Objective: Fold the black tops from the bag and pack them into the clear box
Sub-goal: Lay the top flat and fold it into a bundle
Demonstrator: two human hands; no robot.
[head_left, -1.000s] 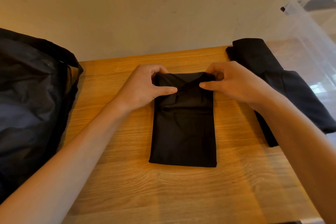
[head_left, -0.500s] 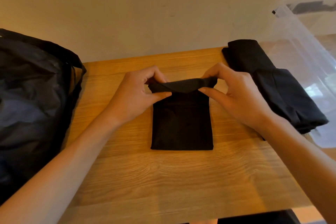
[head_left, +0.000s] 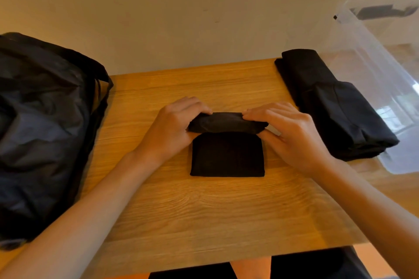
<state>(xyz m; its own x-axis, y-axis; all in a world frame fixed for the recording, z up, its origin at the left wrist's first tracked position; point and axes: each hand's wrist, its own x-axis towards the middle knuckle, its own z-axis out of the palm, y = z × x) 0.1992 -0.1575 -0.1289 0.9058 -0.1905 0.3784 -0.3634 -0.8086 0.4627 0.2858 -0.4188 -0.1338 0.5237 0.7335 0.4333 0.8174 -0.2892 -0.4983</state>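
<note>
- Plainly, the black top [head_left: 227,156] is in the middle of the table [head_left: 204,215], narrowed to a strip. Its twelve o'clock end is turned over into a thick roll and its six o'clock half lies flat on the wood.
- The left hand [head_left: 172,127] grips the roll's nine o'clock end, fingers curled over the top and thumb tucked against the near side.
- The right hand [head_left: 292,133] does the same at the three o'clock end. Both hands are closed round the cloth, and neither is slack.
- I'd say a hand at each end is what makes the fold come over evenly. With only one, soft fabric like this would likely skew or sag in the middle.
- Both wrists are low and the forearms reach in from five and seven o'clock. The knuckles are tipped forward over the bundle, a good pose for drawing it toward six o'clock.
- Two folded tops [head_left: 328,102] lie at two o'clock, touching the wall of the clear box [head_left: 371,56], probably kept there so packing is a short reach.
- The box lies at two to three o'clock. I can't tell whether anything is inside it yet.
- The bag [head_left: 45,120] slumps at nine o'clock, out of the folding space but within reach of the left arm.
</note>
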